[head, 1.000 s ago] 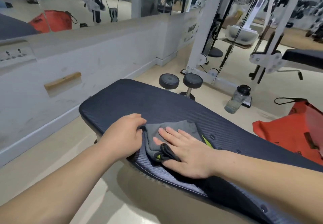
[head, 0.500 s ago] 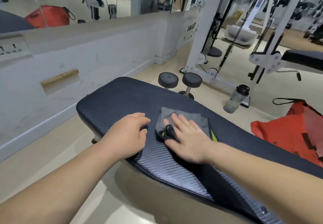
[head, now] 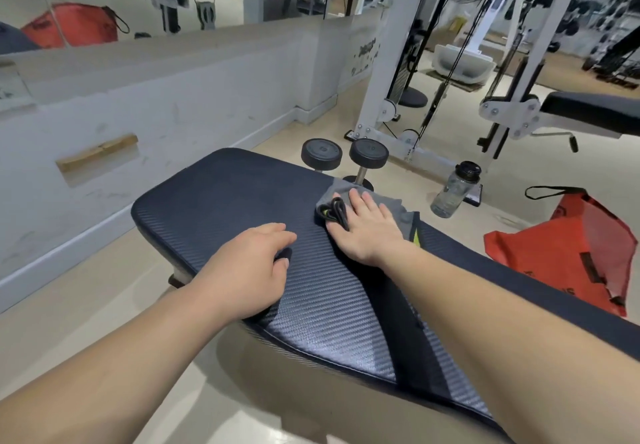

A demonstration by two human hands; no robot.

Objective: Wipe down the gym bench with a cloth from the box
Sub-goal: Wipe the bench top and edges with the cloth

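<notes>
A dark blue padded gym bench (head: 221,198) with a woven texture fills the middle of the view. A grey cloth (head: 391,203) with a black loop and a yellow-green tag lies near the bench's far edge. My right hand (head: 365,232) presses flat on the cloth with straight fingers. My left hand (head: 249,267) rests on the bench's near side, fingers lightly bent on the pad, holding nothing. The two hands are apart.
Two black dumbbells (head: 343,156) stand on the floor beyond the bench. A clear water bottle (head: 453,191) stands beside a red bag (head: 568,249) on the right. A white cable machine (head: 398,63) rises behind. A low white wall (head: 138,108) runs along the left.
My right hand has slid the cloth across the bench, away from me toward its far edge. My left hand has stayed on the near side of the pad.
</notes>
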